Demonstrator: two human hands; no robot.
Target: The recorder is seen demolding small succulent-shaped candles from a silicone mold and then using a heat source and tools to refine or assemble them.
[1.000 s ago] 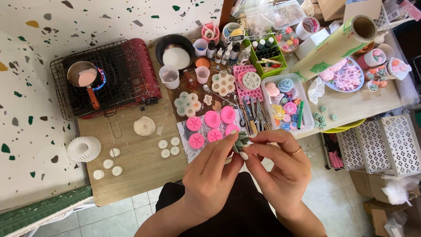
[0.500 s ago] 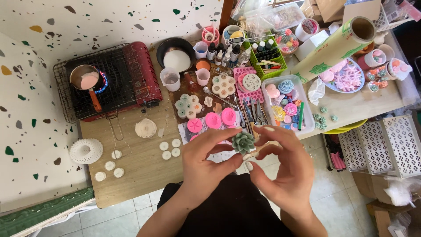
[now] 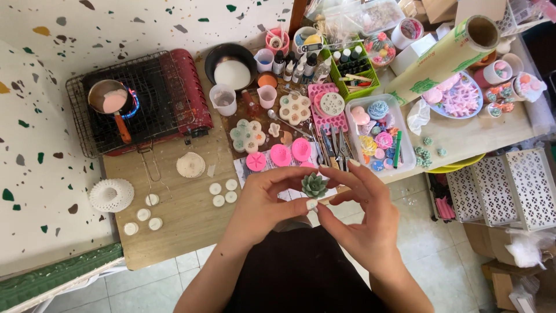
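One green succulent-shaped piece (image 3: pixel 314 185) is held above the near edge of the wooden tabletop (image 3: pixel 185 223), between both hands. The left hand (image 3: pixel 267 203) is closed on it, thumb under the piece and fingers curled over its top. The right hand (image 3: pixel 365 211) touches the piece from the right with its fingertips; its fingers are partly spread, and whether it bears any of the weight cannot be told.

Behind the hands, three round pink moulds (image 3: pixel 281 155) are fully visible; others may lie hidden under the fingers. Left of them lie four small white discs (image 3: pixel 223 193) in a square group, and further left four more white discs (image 3: pixel 143 215) in a loose group. Two white ribbed pieces are present: one ring-shaped (image 3: pixel 111 195) and one flat (image 3: pixel 190 165).

One red portable stove (image 3: pixel 139 104) stands at the far left, its flame lit, carrying one small pan (image 3: pixel 111 101) of pink liquid. One clear tray (image 3: pixel 376 136) of coloured flower shapes stands just right of the moulds.
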